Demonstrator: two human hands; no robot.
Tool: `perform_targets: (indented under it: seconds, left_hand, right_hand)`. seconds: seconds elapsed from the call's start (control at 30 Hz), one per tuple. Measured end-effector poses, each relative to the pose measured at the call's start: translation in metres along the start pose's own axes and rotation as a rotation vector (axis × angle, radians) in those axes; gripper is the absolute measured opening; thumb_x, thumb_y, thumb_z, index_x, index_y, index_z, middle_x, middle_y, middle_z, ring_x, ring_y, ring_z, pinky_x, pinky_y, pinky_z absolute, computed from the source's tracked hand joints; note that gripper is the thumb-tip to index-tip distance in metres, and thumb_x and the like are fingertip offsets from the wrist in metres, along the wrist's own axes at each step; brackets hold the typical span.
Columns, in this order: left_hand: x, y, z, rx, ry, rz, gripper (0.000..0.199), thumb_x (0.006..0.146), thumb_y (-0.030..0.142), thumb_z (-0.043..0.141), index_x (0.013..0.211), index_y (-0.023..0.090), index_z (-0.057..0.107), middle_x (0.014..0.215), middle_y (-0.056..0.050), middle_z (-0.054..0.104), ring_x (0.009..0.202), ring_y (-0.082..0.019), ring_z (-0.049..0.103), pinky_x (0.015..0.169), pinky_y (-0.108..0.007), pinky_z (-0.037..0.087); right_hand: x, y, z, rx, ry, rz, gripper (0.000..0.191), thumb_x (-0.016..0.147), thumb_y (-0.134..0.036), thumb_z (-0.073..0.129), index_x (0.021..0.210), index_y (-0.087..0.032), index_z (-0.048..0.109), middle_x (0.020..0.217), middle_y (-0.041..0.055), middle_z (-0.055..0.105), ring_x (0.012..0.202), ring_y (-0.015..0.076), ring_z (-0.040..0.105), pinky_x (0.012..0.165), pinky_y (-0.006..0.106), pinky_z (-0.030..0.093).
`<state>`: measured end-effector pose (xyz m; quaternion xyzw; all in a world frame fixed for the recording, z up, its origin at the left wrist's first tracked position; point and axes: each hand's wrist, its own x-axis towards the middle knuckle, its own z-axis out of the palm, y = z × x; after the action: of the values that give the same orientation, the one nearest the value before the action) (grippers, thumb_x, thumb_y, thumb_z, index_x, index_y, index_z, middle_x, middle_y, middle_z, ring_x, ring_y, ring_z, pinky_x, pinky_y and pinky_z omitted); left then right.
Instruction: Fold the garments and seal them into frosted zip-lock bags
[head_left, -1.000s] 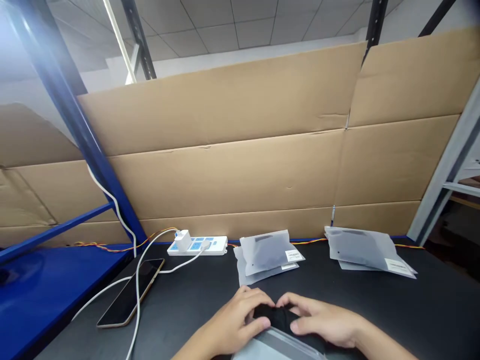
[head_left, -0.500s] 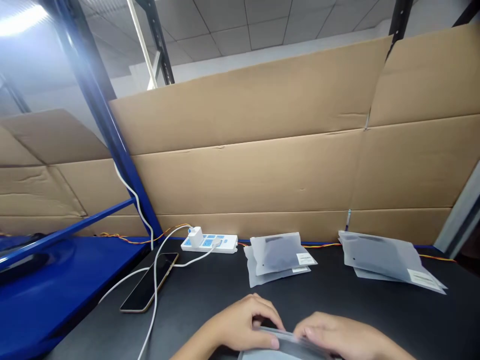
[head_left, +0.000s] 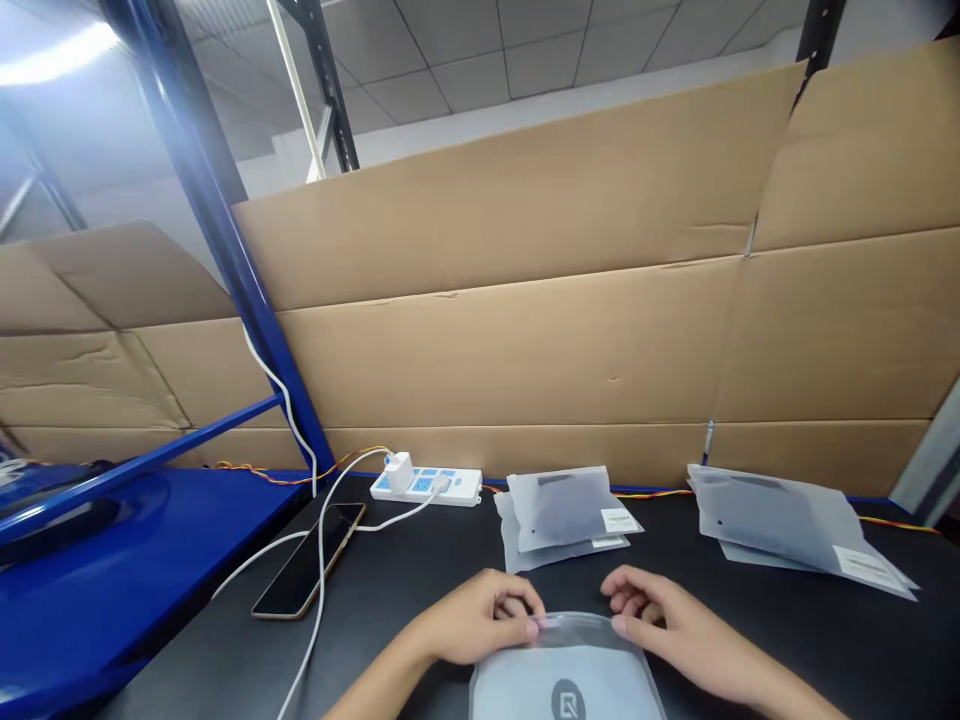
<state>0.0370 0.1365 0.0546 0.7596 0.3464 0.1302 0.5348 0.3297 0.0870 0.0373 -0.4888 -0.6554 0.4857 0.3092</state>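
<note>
"Where's the frosted bag [head_left: 566, 672]?"

"Flat on the black table [head_left: 825, 630], its top edge pinched by the curled left hand [head_left: 480, 618] and right hand [head_left: 671, 618]."

"What's done?"

"A labelled stack [head_left: 559, 510] and a second stack [head_left: 780, 520] lie further back; whether this bag's closed, I can't tell."

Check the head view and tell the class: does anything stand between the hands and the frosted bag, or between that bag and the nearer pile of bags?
Nothing visible does. The left hand and right hand already touch the top edge of the frosted plastic bag. Only bare black tabletop lies between it and the nearer pile of bags.
</note>
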Motion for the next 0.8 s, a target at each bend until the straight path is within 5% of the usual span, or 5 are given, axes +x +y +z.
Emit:
perform_targets:
  seconds: [0.1, 0.23, 0.43, 0.57, 0.8]
  left_hand:
    - [-0.001, 0.007, 0.003, 0.056, -0.053, -0.006, 0.039, 0.086, 0.051, 0.065, 0.104, 0.018, 0.073, 0.085, -0.005, 0.075, 0.066, -0.014, 0.060, 0.058, -0.020, 0.041]
    - [0.002, 0.017, 0.015, 0.035, 0.073, 0.088, 0.033, 0.095, 0.044, 0.054, 0.106, 0.020, 0.072, 0.099, -0.005, 0.074, 0.085, -0.017, 0.063, 0.076, -0.024, 0.046]
    - [0.010, 0.013, 0.035, 0.063, 0.107, 0.068, 0.023, 0.086, 0.038, 0.065, 0.090, 0.017, 0.072, 0.072, 0.002, 0.061, 0.067, -0.012, 0.051, 0.063, -0.021, 0.039]
    - [0.012, 0.012, 0.028, 0.048, 0.063, 0.061, 0.018, 0.084, 0.033, 0.064, 0.082, 0.016, 0.068, 0.070, 0.003, 0.058, 0.066, -0.011, 0.048, 0.063, -0.020, 0.038]
    - [0.003, 0.006, -0.013, 0.126, -0.026, 0.004, 0.014, 0.079, 0.030, 0.065, 0.077, 0.017, 0.065, 0.068, 0.003, 0.057, 0.063, -0.012, 0.048, 0.061, -0.021, 0.037]
  right_hand:
    - [-0.002, 0.003, -0.002, -0.071, -0.054, 0.023, 0.023, 0.084, -0.039, 0.065, 0.100, -0.022, 0.065, 0.082, -0.0011, 0.056, 0.076, 0.0161, 0.053, 0.071, 0.027, 0.044]
    - [-0.002, -0.004, 0.022, 0.128, -0.092, -0.050, 0.031, 0.084, -0.030, 0.064, 0.115, -0.024, 0.058, 0.080, -0.0044, 0.052, 0.072, 0.0130, 0.052, 0.071, 0.026, 0.043]
    - [0.010, -0.008, 0.063, 0.237, -0.081, -0.152, 0.044, 0.080, -0.027, 0.068, 0.120, -0.022, 0.051, 0.074, -0.0053, 0.056, 0.067, 0.0123, 0.052, 0.067, 0.026, 0.041]
    - [0.011, -0.008, 0.048, 0.320, 0.036, -0.171, 0.033, 0.084, -0.034, 0.068, 0.111, -0.022, 0.053, 0.073, -0.0064, 0.052, 0.065, 0.0105, 0.047, 0.064, 0.024, 0.039]
    - [0.015, 0.007, -0.010, 0.269, 0.276, -0.179, 0.029, 0.085, -0.044, 0.067, 0.098, -0.022, 0.052, 0.071, -0.0066, 0.049, 0.064, 0.0111, 0.045, 0.062, 0.024, 0.038]
